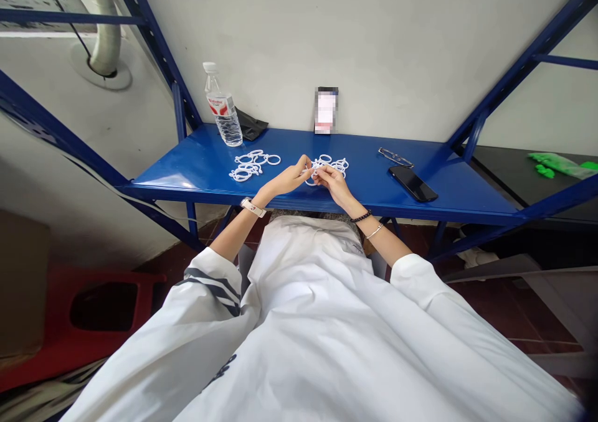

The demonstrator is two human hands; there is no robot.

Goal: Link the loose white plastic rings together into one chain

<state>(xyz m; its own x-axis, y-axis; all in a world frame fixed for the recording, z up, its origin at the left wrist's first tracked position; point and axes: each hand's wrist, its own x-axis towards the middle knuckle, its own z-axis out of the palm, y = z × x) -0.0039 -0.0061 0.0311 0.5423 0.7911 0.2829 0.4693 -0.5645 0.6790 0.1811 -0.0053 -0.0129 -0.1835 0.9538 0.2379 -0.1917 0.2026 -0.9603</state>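
1. The left hand [299,172] is over the middle of the blue table [289,140], fingertips pinched around a small white piece [314,170] whose full shape the fingers hide.
2. The right hand [331,180], also over the table's middle, nips what looks like the same piece between thumb and forefinger.
3. One heap of white rings [341,165] lies at the table's middle, just beyond the fingers.
4. Another ring heap [255,168] lies on the table's left half.
5. A bottle [225,112] stands at the table's back left.
6. Eyeglasses [396,158] and a dark phone [413,183] lie on the table's right half.
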